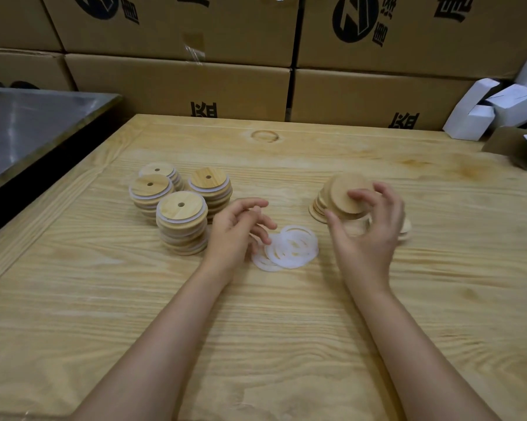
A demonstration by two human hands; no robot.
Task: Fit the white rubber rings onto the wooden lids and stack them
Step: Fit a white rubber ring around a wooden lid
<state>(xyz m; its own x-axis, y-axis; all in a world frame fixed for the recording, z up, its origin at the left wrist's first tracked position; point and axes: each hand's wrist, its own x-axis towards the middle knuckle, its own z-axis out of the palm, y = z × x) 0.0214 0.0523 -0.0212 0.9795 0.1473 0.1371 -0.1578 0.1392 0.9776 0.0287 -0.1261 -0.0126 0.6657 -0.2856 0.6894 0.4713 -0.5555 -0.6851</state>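
Observation:
Several loose white rubber rings (292, 249) lie in a pile at the middle of the wooden table (256, 329). My left hand (237, 232) hovers at the pile's left edge with curled fingers touching the rings; whether it pinches one is unclear. My right hand (365, 226) grips a bare wooden lid (345, 194), tilted, just above a short stack of bare lids (318, 208). More bare lids (406, 229) peek out behind that hand. To the left stand several stacks of ringed lids (181, 221), each top lid with a small hole.
Cardboard cartons (180, 86) form a wall along the table's far edge. A metal-topped surface (28, 126) sits lower at the left. Folded white paper boxes (499, 107) and a brown carton (511, 147) crowd the far right corner.

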